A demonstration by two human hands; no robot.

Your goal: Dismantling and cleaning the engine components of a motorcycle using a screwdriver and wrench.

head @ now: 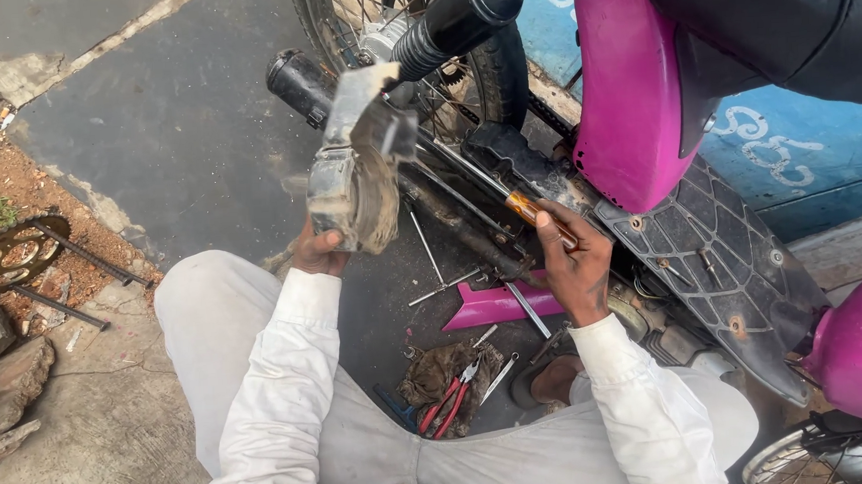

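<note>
Bottom centre of frame: red-handled pliers [448, 402] on a rag [439, 376], pink panel [495, 306] just behind. Right hand [574, 268] closed round an amber-handled screwdriver [539, 215], centre-right. Left hand [318, 249] grips the lower edge of a dirty grey metal cover [357, 167], upper centre, raised beside the motorcycle's rear wheel [408, 34]. Cover is motion-blurred; probably cast metal. Looks stiff, fairly heavy, greasy and slippery; best gripped by the rim. Spare sprocket [13, 254] far left.

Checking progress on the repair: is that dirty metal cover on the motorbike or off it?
Off. The left hand holds the dirty metal cover up in the air, apart from the motorbike.
</note>
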